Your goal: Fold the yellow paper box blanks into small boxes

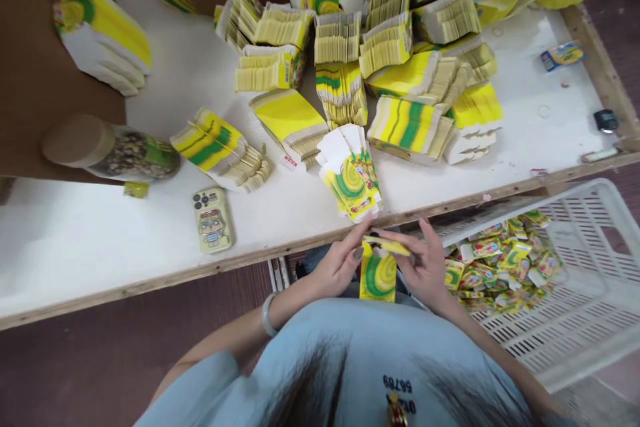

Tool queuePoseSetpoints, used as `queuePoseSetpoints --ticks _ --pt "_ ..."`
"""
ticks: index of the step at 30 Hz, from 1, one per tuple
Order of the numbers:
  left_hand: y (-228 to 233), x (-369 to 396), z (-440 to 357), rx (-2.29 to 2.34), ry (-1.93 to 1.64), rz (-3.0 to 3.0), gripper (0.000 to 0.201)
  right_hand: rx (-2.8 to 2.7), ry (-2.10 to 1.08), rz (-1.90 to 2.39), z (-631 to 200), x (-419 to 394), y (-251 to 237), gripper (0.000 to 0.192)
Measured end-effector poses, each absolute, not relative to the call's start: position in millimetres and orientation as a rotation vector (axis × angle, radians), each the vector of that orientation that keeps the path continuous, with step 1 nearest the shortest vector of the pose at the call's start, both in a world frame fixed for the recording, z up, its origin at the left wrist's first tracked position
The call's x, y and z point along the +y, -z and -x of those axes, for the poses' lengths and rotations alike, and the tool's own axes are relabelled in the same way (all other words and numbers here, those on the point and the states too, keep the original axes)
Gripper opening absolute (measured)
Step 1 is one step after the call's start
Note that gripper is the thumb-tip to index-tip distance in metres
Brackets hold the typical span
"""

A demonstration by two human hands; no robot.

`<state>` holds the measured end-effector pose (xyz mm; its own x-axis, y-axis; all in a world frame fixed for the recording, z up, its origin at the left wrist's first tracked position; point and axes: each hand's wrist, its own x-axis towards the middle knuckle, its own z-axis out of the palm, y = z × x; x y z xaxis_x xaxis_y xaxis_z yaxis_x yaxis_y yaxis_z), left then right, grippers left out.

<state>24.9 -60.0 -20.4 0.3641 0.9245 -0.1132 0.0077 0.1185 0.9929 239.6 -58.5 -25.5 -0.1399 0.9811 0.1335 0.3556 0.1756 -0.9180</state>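
A small yellow carton (379, 275) with a green swirl print is between my hands, just off the table's front edge. My left hand (341, 263) grips its left side near the top, thumb and fingers closed on it. On the other side, my right hand (424, 265) has fingers closed at the folded upper panel, with one finger raised. Right beyond my fingertips, a loose fan of flat cartons (351, 177) lies on the table, white flaps pointing away.
Bundles of flat cartons (410, 123) crowd the white table (165, 240). At left are a phone (213, 221) and a lidded jar (135, 153). To my right stands a white plastic basket (595, 240) holding many small cartons. A small blue box (563, 55) lies far right.
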Motion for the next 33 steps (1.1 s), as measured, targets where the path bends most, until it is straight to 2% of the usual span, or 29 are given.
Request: queuePoseSetpoints --ticks 5,8,11,15,19,21,24,27,29,31,33 --pt "9.3 -53.1 -18.5 0.951 -0.717 -1.273 0.058 -1.802 -1.259 1.083 -255.1 -49.7 12.6 0.055" --pt "5.3 -50.0 -12.2 0.938 -0.710 -1.380 0.058 -1.616 -1.619 1.216 -248.4 -48.9 -0.3 0.048" --pt "4.1 -49.0 -8.2 0.928 -0.733 -1.418 0.057 -1.352 -1.914 1.216 -239.1 -49.7 -8.8 0.060" --pt "6.2 -51.4 -9.1 0.951 -0.728 -1.418 0.057 -1.159 -2.047 1.115 -241.7 -43.0 -16.1 0.053" --pt "7.6 -56.0 -13.7 1.049 -0.634 -1.361 0.064 -1.141 -2.244 1.089 -252.4 -34.0 -19.0 0.063" --pt "6.1 -57.9 -14.1 1.026 -0.612 -1.417 0.064 -1.134 -2.266 1.110 -251.5 -33.6 -17.1 0.058" --pt "3.2 -52.6 -8.4 0.942 -0.589 -1.573 0.058 -1.132 -2.128 1.227 -248.4 -37.4 -12.7 0.043" --pt "5.5 -23.2 5.8 1.022 -0.626 -1.767 0.052 -1.306 -1.779 1.416 -271.5 -38.7 -14.3 0.038" --pt "12.2 12.8 17.5 1.299 -0.787 -1.900 0.049 -1.549 -1.343 1.674 -308.5 -36.4 -20.7 0.037" --pt "21.8 55.8 27.2 1.702 -0.903 -1.967 0.050 -1.837 -0.778 2.073 -352.1 -33.9 -30.1 0.039" --pt "31.0 96.0 32.1 1.949 -0.884 -1.948 0.055 -1.961 -0.256 2.482 -386.7 -33.6 -39.5 0.049"
